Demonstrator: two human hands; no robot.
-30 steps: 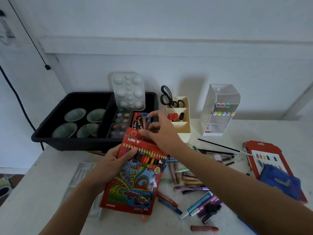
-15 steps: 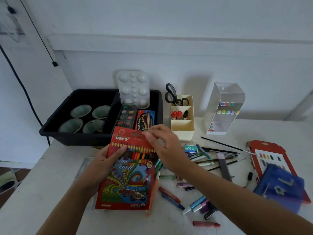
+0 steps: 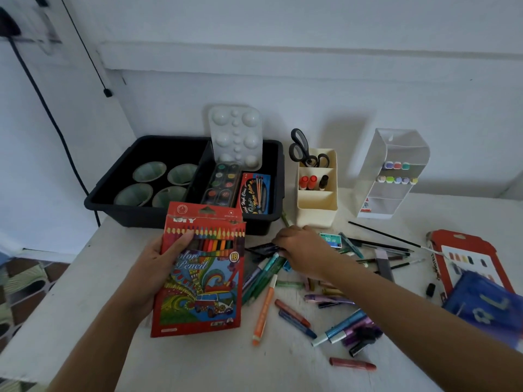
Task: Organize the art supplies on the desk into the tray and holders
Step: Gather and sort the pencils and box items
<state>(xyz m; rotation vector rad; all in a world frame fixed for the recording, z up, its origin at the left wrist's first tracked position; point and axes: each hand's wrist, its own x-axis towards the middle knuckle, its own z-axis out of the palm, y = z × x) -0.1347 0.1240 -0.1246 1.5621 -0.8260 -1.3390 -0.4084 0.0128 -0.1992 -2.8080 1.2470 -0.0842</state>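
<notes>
Head view: left hand point(image 3: 154, 268) holds pencil box point(image 3: 202, 281), flap end toward tray point(image 3: 127, 215).

Moved the right hand point(image 3: 304, 250) off the top edge of the colour pencil box point(image 3: 203, 278) and out to the box's 3 o'clock, fingers now down among the loose pens point(image 3: 263, 274) on the desk point(image 3: 99, 264). Left the box to the left hand point(image 3: 158, 267) alone, gripped at its 9 o'clock edge, thumb across the front.
</notes>
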